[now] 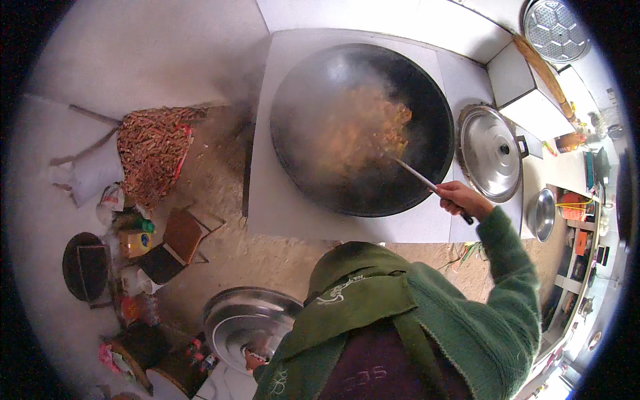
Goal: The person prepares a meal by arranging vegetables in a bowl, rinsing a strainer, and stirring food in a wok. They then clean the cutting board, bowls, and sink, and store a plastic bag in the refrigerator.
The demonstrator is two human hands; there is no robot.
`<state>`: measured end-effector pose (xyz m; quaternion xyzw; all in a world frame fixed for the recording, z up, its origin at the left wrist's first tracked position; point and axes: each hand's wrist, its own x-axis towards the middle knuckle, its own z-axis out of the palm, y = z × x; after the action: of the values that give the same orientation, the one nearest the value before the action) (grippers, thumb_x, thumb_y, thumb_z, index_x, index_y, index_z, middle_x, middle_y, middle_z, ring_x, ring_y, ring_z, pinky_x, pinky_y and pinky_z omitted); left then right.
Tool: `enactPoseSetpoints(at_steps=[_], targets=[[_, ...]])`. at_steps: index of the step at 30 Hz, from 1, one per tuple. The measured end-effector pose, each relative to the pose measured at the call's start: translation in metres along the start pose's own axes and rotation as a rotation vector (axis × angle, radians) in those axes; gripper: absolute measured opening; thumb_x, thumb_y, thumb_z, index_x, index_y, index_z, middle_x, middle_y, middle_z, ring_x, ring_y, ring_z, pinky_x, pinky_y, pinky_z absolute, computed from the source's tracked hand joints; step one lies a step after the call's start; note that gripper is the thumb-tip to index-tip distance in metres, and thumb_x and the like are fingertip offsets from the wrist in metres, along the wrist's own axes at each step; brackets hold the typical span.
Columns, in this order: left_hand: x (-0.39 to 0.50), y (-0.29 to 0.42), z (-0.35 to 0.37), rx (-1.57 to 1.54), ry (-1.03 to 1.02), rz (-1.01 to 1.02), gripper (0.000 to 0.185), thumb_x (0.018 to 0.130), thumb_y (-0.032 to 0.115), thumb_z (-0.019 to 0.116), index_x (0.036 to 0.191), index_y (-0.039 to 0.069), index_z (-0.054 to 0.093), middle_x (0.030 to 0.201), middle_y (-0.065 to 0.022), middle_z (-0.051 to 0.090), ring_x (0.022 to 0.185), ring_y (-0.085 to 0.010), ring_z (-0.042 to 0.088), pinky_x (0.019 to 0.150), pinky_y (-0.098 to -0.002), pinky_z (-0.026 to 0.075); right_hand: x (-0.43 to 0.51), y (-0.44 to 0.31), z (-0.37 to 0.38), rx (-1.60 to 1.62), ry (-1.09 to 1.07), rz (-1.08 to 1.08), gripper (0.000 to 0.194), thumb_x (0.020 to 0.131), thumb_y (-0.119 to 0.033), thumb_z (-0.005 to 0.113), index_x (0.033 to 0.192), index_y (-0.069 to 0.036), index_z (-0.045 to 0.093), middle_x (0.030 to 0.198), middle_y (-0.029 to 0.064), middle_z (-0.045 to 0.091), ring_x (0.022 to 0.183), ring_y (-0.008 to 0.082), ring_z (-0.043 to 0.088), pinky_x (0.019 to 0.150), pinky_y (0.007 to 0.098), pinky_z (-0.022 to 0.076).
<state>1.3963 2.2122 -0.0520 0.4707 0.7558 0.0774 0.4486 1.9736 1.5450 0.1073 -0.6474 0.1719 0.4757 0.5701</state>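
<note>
My right hand [462,198] grips the long-handled cooking utensil [412,173] near the dark end of its handle. Its metal shaft slopes down into a large black wok [350,202], and steam blurs the head of the tool. Orange-brown food [387,122] lies in the wok, partly veiled by that steam. Low on the left, my left hand [255,359] is at the centre of a big round metal lid [235,320], held out beside my body. My sleeve and apron cover part of this lid, and the fingers look closed around its knob.
A second metal lid [490,160] lies on the white stove top [280,220], right of the wok. Beyond it stands a metal bowl [544,215]. Left on the floor are a heap of pellet-like fuel [152,150] and a small folding chair [175,242]. A steamer plate [556,31] leans at the upper right.
</note>
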Motion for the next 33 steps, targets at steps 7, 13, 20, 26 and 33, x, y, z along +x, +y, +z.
enactPoseSetpoints(at_steps=[7, 13, 20, 26, 33], targets=[[0.009, -0.001, 0.006, 0.004, -0.027, -0.004, 0.027, 0.09, 0.04, 0.058, 0.086, 0.014, 0.053, 0.054, -0.0003, 0.043, 0.046, -0.0156, 0.042, 0.046, -0.0328, 0.036, 0.023, -0.032, 0.026, -0.7, -0.028, 0.211, 0.024, 0.095, -0.021, 0.052, 0.093, 0.0, 0.062, 0.063, 0.0043, 0.055, 0.047, 0.0135, 0.051, 0.038, 0.0278, 0.0416], [0.012, -0.008, 0.011, -0.022, -0.011, -0.032, 0.028, 0.09, 0.041, 0.058, 0.084, 0.014, 0.053, 0.053, 0.0003, 0.042, 0.046, -0.015, 0.041, 0.045, -0.0324, 0.036, 0.153, 0.022, 0.102, -0.355, 0.023, 0.015, 0.018, 0.095, -0.017, 0.05, 0.084, -0.002, 0.053, 0.053, 0.0021, 0.042, 0.039, 0.0132, 0.04, 0.034, 0.032, 0.0303], [0.023, 0.013, 0.024, -0.002, -0.026, -0.011, 0.028, 0.09, 0.041, 0.058, 0.082, 0.015, 0.052, 0.053, 0.0011, 0.04, 0.045, -0.0143, 0.04, 0.045, -0.0319, 0.035, 0.282, 0.019, 0.14, 0.093, 0.448, -0.321, 0.027, 0.09, -0.027, 0.058, 0.1, -0.003, 0.064, 0.061, 0.0064, 0.055, 0.049, 0.0192, 0.052, 0.043, 0.0353, 0.0409], [0.024, 0.0, 0.005, -0.046, 0.021, -0.008, 0.029, 0.09, 0.042, 0.058, 0.08, 0.015, 0.052, 0.052, 0.0017, 0.039, 0.045, -0.0137, 0.039, 0.045, -0.0315, 0.034, 0.224, -0.034, 0.13, 0.6, 0.15, -0.168, 0.018, 0.096, -0.027, 0.052, 0.091, -0.01, 0.058, 0.065, -0.0019, 0.048, 0.048, 0.0074, 0.038, 0.04, 0.024, 0.0307], [0.036, 0.015, 0.018, -0.027, -0.025, 0.003, 0.029, 0.09, 0.042, 0.057, 0.078, 0.016, 0.052, 0.052, 0.0025, 0.038, 0.045, -0.013, 0.038, 0.044, -0.031, 0.034, 0.107, 0.024, 0.061, 1.1, -0.41, -0.048, 0.034, 0.102, -0.029, 0.043, 0.126, -0.007, 0.053, 0.065, -0.0063, 0.038, 0.049, 0.0016, 0.033, 0.037, 0.0143, 0.0238]])
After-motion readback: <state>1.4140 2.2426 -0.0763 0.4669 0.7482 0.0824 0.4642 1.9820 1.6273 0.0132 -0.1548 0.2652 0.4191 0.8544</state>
